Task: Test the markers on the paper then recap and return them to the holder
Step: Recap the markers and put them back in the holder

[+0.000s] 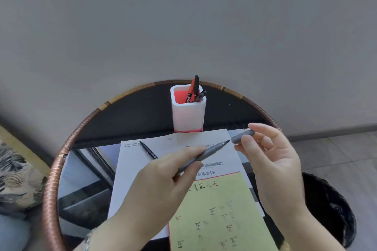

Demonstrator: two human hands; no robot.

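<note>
A: What colour is the marker (204, 156)?
B: Grey, and its cap (243, 136) is grey too. The paper (220, 210) is pale yellow-green with dark strokes and a red edge.
A: And the holder (188, 114)?
B: White, with red inside and at the base. The tabletop (142, 112) is black, and its rim (53, 179) is copper-brown with tan bands.

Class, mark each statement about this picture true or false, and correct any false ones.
1. The grey marker in the left hand is uncapped. True.
2. The right hand holds nothing. False: it pinches the grey cap.
3. The white holder is empty. False: several pens stand in it.
4. A black pen lies on the white sheet. True.
5. The yellow-green paper is blank. False: it bears handwritten marks.
</note>
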